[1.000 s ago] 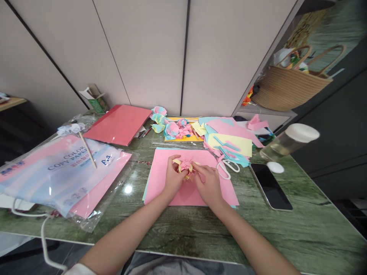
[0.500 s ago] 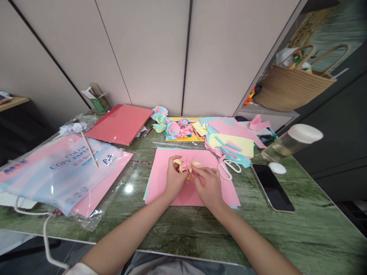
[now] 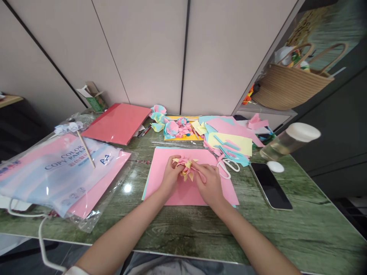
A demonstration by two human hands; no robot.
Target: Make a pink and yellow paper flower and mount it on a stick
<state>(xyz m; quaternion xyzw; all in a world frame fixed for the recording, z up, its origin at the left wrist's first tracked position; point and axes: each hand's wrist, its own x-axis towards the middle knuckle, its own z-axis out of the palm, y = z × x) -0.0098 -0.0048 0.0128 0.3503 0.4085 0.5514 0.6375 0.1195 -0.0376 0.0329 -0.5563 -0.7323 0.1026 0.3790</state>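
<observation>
Both hands work at the centre of the worktop [image 3: 200, 233], above a pink sheet [image 3: 186, 194] that lies flat with a pale blue sheet edge showing beneath it. Between them is a small folded paper piece [image 3: 185, 166], pink with yellow pointed tips, held just above the sheet. The left hand [image 3: 171, 176] is closed on its left side, fingers curled around the gathered layers. The right hand [image 3: 208, 183] is closed on its right side, thumb and forefinger pinching a pink flap. The piece looks very light and thin; it should bend and crease at slight pressure and may tear at the cuts. The firmest place to hold it appears to be the bunched centre where the layers meet, not the loose tips, which would flatten or fold. White-handled scissors [image 3: 228, 168] lie just beside the right hand, at the sheet's far right corner. A pile of cut scraps [image 3: 229, 143] in pink, yellow and blue lies behind them, and several crumpled paper shapes [image 3: 174, 128] sit near the wall. A phone [image 3: 271, 186] lies face up to the right. A wrapped pack of copy paper [image 3: 57, 172] lies well to the left.
</observation>
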